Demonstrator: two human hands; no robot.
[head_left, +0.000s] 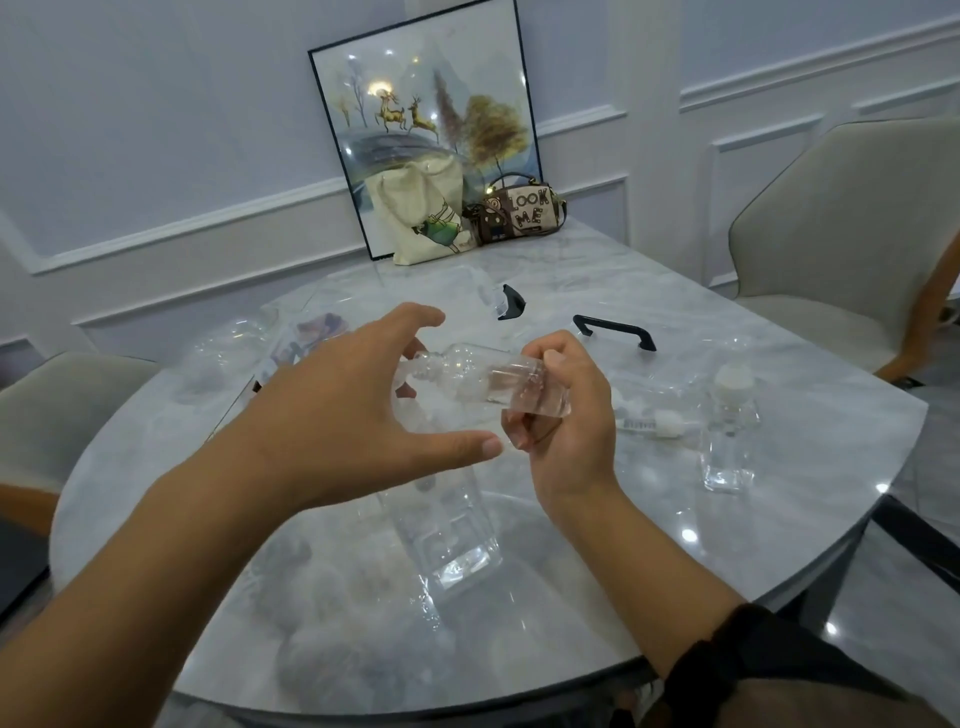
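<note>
Small clear bottle (483, 376) held sideways above the middle of the desk (571, 291).
The right hand (561, 415) grips its base; the left hand (358, 405) hangs open by the neck. Best to steady the base, then pinch the neck squarely.

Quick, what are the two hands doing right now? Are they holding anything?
Left hand: open, fingers spread, holding nothing.
Right hand: closed around the base of the clear bottle, which lies sideways.
</note>
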